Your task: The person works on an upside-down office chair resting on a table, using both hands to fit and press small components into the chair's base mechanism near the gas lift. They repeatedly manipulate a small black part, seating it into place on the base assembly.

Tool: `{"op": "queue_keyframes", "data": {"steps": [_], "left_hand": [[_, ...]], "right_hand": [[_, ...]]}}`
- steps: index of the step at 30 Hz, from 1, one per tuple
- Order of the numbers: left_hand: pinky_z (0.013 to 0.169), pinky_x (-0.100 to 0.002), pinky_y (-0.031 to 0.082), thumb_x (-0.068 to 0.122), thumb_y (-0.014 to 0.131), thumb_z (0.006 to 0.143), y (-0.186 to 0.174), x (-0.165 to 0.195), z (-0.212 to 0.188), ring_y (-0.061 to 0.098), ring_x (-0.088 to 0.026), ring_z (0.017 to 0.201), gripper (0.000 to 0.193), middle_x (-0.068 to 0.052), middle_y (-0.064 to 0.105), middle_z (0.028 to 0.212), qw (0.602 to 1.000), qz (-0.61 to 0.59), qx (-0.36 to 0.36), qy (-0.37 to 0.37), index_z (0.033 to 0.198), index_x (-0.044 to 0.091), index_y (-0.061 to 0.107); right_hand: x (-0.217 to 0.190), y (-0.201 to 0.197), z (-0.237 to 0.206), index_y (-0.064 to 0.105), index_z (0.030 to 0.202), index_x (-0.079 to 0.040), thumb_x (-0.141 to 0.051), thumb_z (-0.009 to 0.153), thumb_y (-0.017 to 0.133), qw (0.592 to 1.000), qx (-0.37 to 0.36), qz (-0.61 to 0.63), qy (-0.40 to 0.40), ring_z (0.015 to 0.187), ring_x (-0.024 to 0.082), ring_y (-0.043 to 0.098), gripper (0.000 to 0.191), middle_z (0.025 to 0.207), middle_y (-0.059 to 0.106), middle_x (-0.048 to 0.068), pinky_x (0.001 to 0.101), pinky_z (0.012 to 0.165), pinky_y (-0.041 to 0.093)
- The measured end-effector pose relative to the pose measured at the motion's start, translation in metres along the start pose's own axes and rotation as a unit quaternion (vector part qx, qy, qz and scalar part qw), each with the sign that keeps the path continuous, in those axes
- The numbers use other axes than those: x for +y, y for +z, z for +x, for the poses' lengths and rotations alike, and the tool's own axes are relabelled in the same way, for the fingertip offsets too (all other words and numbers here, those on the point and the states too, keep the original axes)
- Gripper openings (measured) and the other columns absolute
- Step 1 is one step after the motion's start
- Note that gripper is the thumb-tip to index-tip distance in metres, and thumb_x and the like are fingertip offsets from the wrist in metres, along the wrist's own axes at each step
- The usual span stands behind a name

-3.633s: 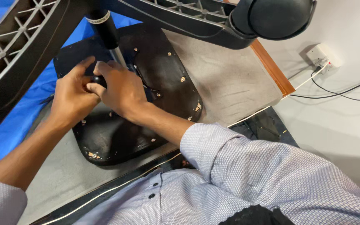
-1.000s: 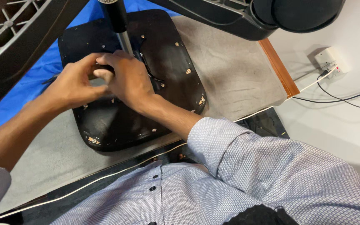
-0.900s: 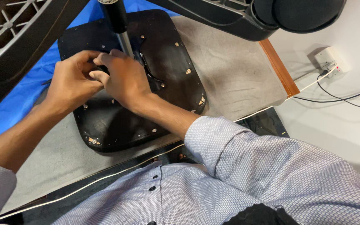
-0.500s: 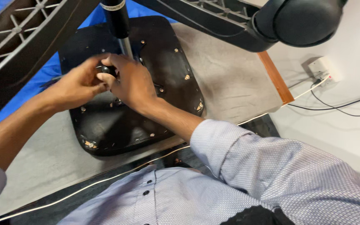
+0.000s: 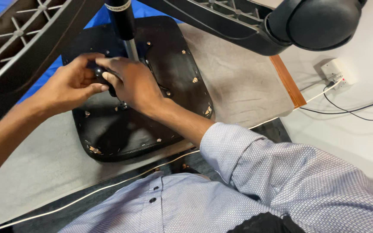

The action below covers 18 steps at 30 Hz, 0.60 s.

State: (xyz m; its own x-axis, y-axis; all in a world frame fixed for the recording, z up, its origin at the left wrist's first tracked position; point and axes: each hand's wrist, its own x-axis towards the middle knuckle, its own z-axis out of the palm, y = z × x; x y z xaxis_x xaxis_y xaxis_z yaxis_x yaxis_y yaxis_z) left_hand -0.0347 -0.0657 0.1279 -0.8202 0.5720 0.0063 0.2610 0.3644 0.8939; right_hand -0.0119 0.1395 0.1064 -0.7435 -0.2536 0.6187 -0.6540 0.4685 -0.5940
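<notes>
An upturned black chair seat (image 5: 182,73) lies on a grey mat, its underside facing me. A black and silver gas cylinder (image 5: 124,26) rises from its middle. Both my hands meet at a small black knob (image 5: 96,70) on the mechanism beside the cylinder. My left hand (image 5: 67,84) pinches the knob with thumb and fingers. My right hand (image 5: 132,84) covers the mechanism right next to it, fingertips on the same knob. The part under my right palm is hidden.
Black star-base legs (image 5: 31,39) and a caster wheel (image 5: 320,21) of the chair hang above the seat. A blue sheet (image 5: 44,75) lies at the left. A wooden strip (image 5: 288,82), a white wall socket (image 5: 335,71) and cables (image 5: 350,116) are at the right.
Both hands have stayed together on the knob near the cylinder, with small finger shifts. The view has drifted slightly, so the seat and hands sit a little differently in the picture.
</notes>
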Motion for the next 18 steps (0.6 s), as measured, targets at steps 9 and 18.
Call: {"op": "queue_keyframes", "data": {"steps": [9,18], "left_hand": [[0.086,-0.03,0.057,0.001,0.066,0.09,0.007,0.011,0.003,0.067,-0.013,0.101,0.062,-0.01,0.069,0.115,0.998,0.047,-0.013,-0.041,0.148,0.001,0.046],[0.077,-0.025,0.054,0.002,0.069,0.092,0.024,0.018,0.001,0.067,-0.006,0.093,0.072,-0.007,0.072,0.101,0.99,0.032,0.138,-0.008,0.155,-0.001,0.035]], "right_hand": [[-0.003,0.006,0.0,0.07,0.115,-0.011,-0.023,0.096,0.069,0.998,-0.048,-0.034,0.036,0.099,0.032,0.072,0.023,0.11,0.072,0.012,0.0409,0.088,0.057],[-0.014,-0.002,0.009,0.067,0.113,-0.01,-0.025,0.092,0.069,0.995,-0.035,-0.069,0.057,0.097,0.035,0.07,0.025,0.106,0.07,0.014,0.0454,0.083,0.055]]}}
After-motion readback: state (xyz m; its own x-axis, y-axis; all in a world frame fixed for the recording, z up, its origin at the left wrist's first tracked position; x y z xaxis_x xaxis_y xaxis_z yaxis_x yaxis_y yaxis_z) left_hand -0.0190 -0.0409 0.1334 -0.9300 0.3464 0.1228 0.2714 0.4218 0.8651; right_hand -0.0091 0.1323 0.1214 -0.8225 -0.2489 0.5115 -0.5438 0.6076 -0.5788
